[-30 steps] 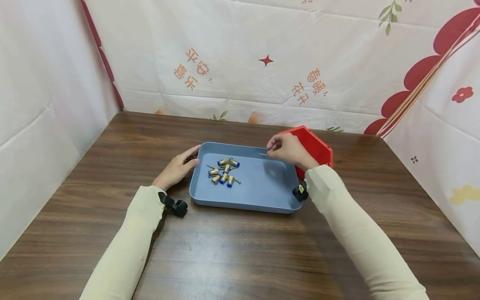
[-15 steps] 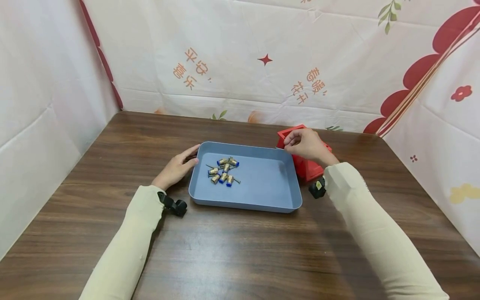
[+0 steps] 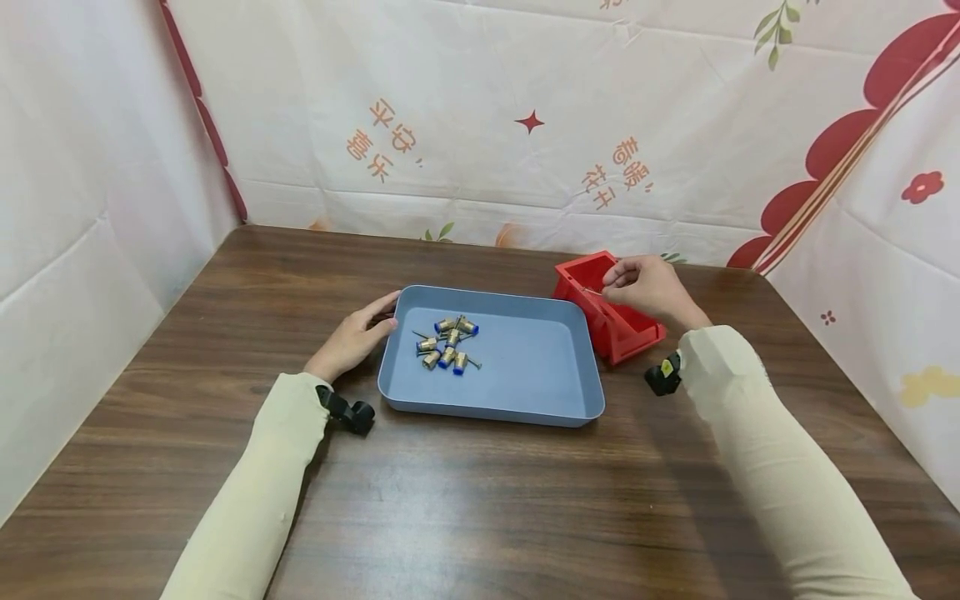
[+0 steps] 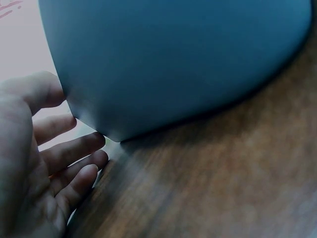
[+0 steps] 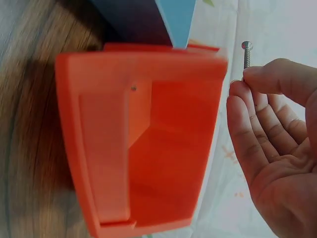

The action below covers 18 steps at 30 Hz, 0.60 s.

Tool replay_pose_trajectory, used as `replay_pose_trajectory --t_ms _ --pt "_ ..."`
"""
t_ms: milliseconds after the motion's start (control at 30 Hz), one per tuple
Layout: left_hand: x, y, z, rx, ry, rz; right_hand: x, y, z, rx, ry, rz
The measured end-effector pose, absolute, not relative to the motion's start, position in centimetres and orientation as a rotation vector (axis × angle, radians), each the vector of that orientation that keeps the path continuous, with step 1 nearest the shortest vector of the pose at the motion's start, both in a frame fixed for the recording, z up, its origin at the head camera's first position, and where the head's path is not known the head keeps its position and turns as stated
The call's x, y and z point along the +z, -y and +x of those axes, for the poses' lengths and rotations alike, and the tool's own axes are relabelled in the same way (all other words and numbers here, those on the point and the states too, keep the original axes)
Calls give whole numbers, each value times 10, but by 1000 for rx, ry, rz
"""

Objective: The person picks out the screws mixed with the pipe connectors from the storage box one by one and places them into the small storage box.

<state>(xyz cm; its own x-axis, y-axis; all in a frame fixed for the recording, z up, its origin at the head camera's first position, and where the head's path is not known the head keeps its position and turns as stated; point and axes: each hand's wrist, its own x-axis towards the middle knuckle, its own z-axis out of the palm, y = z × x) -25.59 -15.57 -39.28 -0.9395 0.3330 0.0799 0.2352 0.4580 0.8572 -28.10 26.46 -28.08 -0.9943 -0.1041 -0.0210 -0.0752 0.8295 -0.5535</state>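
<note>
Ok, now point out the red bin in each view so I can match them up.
Head: the red bin is right of centre, partly hidden by the right hand.
Left wrist: not in it.
Right wrist: the red bin is large, left of centre.
Shared landmark: the blue-grey tray, in all three views.

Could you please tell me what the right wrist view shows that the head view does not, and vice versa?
Only the right wrist view: the thread on the held screw, and a speck inside the bin, too small to identify.
Only the head view: the left grip at the edge of the tray, and the fittings and loose screws in it.
Both: the right grip pinching the screw, the bin, some of the tray, the table and the cloth.
</note>
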Motion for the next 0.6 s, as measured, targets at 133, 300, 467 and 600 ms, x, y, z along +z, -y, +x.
replay_pose_trajectory --t_ms 133,300,467,600 --pt "-391 155 -255 1509 -2588 520 -283 -274 -282 -892 -2980 -142" --pt "-390 155 -255 1509 -2592 528 -288 -282 -283 -902 -2974 -84" --pt "-392 155 -255 1514 -2585 521 -292 -286 -284 -908 -2983 -73" --pt "-393 155 -255 1520 -2580 518 -294 -288 -285 -920 -2988 -81"
